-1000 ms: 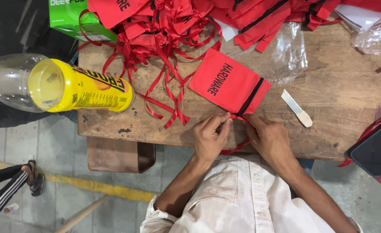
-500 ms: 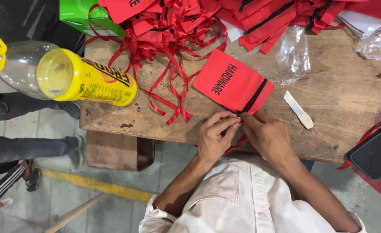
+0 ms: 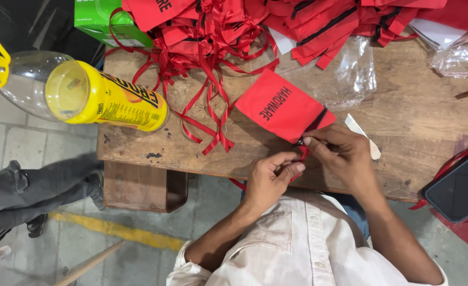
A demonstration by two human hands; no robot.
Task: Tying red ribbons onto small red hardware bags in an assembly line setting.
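Note:
A red fabric pouch (image 3: 280, 106) with a black zipper edge lies on the wooden table (image 3: 403, 122) near its front edge. My right hand (image 3: 345, 153) pinches the zipper pull at the pouch's near corner. My left hand (image 3: 271, 175), just below the table edge, pinches a thin red ribbon (image 3: 300, 159) that runs to the same corner. Both hands nearly touch.
A heap of red pouches and ribbons (image 3: 218, 32) fills the table's back. A clear bottle with a yellow label (image 3: 86, 95) lies at the left, a green box (image 3: 104, 21) behind it. Clear plastic bags (image 3: 350, 69), a small white stick (image 3: 363, 135) and a dark phone (image 3: 459, 188) lie right. Another person's legs (image 3: 27, 193) are at left.
My hands stayed at the pouch's near corner with small finger movements on the ribbon and zipper pull. The other person's legs moved into view at the left.

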